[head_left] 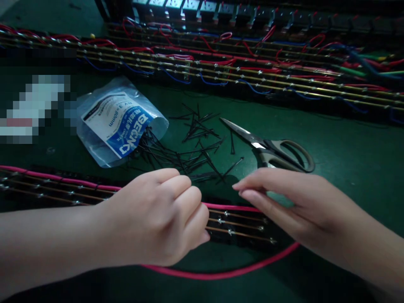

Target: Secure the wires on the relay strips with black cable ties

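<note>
My left hand is closed in a fist over the near black strip with copper-coloured rods; what its fingers hold is hidden. To the right, my right hand has thumb and index finger pinched together, and anything between the tips is too small to make out. A red cable runs along the strip, then loops below both hands. Beyond my hands, black cable ties lie scattered, some spilling from a clear plastic bag with a blue and white label.
Scissors lie behind my right hand, blades pointing to the back left. Across the back runs a long assembly of brass rods with red and blue wires. A row of dark modules stands behind it. The far left is pixelated.
</note>
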The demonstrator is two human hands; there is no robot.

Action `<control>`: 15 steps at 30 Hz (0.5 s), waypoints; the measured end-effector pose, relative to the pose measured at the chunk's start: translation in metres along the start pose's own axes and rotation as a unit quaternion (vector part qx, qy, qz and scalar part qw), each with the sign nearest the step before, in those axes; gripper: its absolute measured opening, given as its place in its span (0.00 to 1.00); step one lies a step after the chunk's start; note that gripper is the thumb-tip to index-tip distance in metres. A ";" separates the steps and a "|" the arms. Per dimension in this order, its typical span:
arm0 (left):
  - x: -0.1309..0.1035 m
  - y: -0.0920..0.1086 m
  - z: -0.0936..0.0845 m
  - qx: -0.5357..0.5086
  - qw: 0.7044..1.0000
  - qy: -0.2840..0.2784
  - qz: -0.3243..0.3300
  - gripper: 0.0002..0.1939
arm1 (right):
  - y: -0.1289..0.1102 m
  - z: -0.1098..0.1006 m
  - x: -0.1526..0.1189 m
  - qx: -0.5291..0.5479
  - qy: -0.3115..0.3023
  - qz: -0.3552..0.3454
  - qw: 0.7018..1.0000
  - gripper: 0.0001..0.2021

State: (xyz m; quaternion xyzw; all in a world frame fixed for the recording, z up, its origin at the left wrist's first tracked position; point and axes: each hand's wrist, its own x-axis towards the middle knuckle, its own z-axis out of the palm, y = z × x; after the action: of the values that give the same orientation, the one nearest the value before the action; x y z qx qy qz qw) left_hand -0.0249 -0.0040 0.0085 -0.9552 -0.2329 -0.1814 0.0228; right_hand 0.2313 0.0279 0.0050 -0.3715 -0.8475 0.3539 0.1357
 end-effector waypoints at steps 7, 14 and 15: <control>0.001 -0.004 0.003 -0.026 0.999 -0.046 -0.009 0.14 | 0.024 0.012 0.010 -0.020 0.147 0.137 0.979 0.07; 0.001 -0.009 0.007 -0.081 0.993 -0.067 -0.049 0.15 | 0.039 0.012 0.013 -0.074 0.155 0.124 0.977 0.10; 0.001 -0.009 0.007 -0.086 0.993 -0.069 -0.052 0.15 | 0.040 0.012 0.013 -0.080 0.153 0.119 0.978 0.09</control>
State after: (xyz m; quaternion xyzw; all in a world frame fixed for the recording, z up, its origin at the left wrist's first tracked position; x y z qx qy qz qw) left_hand -0.0260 0.0050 0.0016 -0.9505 -0.2664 -0.1354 -0.0850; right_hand 0.2372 0.0504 -0.0319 -0.5293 -0.7918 0.2377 0.1907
